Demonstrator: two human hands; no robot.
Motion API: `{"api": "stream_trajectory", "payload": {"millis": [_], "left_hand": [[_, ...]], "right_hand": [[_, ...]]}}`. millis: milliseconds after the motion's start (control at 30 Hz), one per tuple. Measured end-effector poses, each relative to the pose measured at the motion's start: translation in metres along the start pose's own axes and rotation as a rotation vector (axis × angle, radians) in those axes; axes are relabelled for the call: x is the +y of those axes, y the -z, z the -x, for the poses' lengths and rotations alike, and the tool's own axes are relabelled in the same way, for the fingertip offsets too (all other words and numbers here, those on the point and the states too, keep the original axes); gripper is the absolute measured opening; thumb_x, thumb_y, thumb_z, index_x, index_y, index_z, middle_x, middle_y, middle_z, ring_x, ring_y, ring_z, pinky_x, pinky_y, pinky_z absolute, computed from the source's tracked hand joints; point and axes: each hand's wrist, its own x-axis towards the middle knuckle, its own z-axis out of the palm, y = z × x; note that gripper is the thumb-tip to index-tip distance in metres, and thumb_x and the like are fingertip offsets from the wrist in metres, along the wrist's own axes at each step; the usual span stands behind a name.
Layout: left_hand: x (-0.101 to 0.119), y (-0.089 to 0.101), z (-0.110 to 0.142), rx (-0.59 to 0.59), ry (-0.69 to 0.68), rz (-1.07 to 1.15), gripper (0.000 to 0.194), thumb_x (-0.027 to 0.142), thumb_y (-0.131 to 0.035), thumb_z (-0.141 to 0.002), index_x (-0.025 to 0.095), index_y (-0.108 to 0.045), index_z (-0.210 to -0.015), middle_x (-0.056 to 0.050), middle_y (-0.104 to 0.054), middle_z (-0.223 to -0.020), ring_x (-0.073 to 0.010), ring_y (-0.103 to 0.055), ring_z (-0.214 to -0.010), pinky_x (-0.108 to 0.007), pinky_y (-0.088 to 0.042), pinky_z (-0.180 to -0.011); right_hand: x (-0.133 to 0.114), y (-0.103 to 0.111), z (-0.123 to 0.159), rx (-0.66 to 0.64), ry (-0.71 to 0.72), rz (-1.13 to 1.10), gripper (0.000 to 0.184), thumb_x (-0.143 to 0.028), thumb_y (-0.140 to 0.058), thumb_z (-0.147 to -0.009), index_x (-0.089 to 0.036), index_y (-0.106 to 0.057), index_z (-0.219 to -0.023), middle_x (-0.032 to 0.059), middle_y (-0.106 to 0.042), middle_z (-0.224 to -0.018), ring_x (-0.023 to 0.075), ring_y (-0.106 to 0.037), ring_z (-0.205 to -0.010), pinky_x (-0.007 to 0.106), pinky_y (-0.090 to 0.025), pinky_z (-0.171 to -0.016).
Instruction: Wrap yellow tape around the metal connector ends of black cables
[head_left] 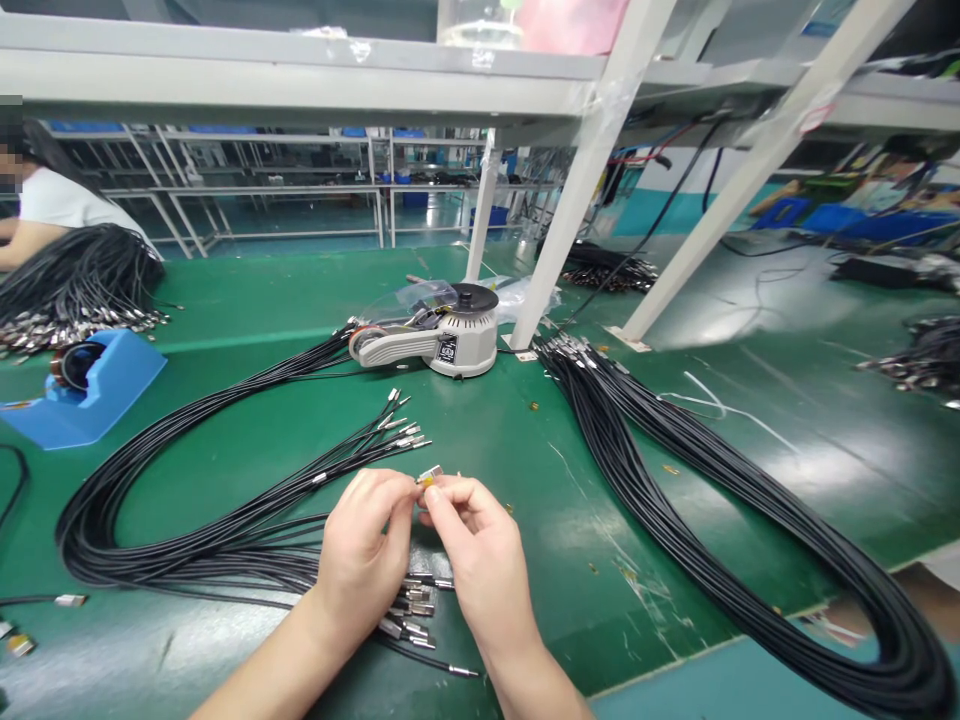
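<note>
- Pinched narrowly by both hands: small silver metal connector [433, 471] with yellow tape [427, 481], held over green tabletop [570, 590], near centre.
- Left hand [367, 535] at connector's left side; right hand [484, 540] at the tape, thumb and fingers closed.
- Black cable bundle with silver ends [202, 545] curves left, partly under left hand.
- Ahead: light-grey round dispenser with black top [465, 335].
- Right: long looped black cable bundle [675, 530].
- Far left: blue plastic tape holder [101, 395], heaped black cables [94, 275] beside a person in white [67, 200].
</note>
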Motion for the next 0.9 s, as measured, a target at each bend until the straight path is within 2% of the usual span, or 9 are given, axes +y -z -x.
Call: {"api": "stream_trajectory", "payload": {"millis": [300,500,733,900], "left_hand": [[-0.0014,-0.0006,0.0014,-0.012,-0.022,-0.035,0.021,0.003,-0.049,-0.086,0.02,-0.059,-0.093,-0.001,-0.061,-0.081,-0.0119,-0.058,-0.074,-0.024,-0.047,-0.069],[-0.0017,-0.0006,0.0024,-0.017,-0.018,-0.041,0.026,0.005,-0.048,-0.086,0.021,-0.06,-0.103,-0.002,-0.062,-0.084,-0.0128,-0.059,-0.075,-0.025,-0.048,-0.068],[-0.0041,-0.0024,0.0033,-0.011,-0.044,-0.052,0.033,0.003,-0.049,-0.085,0.022,-0.059,-0.11,-0.003,-0.061,-0.087,-0.0131,-0.058,-0.078,-0.024,-0.048,-0.07],[-0.0067,-0.0036,0.0055,-0.012,-0.023,-0.067,0.032,0.003,-0.045,-0.086,0.02,-0.06,-0.108,-0.005,-0.059,-0.089,-0.0138,-0.057,-0.08,-0.024,-0.049,-0.07]], "right_hand": [[0.0019,-0.0006,-0.0008,-0.003,-0.022,-0.015,0.016,-0.03,-0.062,-0.079,-0.016,-0.061,-0.071,0.0033,-0.065,-0.08,0.0173,-0.058,-0.076,0.029,-0.049,-0.071],[0.0002,-0.0011,-0.0007,0.004,-0.029,-0.01,0.015,-0.03,-0.061,-0.079,-0.017,-0.06,-0.071,0.004,-0.065,-0.081,0.0171,-0.058,-0.075,0.029,-0.048,-0.071],[0.0017,-0.0022,-0.0014,0.015,-0.034,-0.024,0.015,-0.03,-0.062,-0.078,-0.017,-0.06,-0.071,0.0023,-0.063,-0.075,0.0162,-0.057,-0.072,0.028,-0.048,-0.069],[0.0029,-0.0043,-0.0003,0.008,-0.039,-0.055,0.015,-0.03,-0.063,-0.078,-0.017,-0.062,-0.07,0.0001,-0.063,-0.069,0.0158,-0.059,-0.069,0.027,-0.048,-0.068]]}}
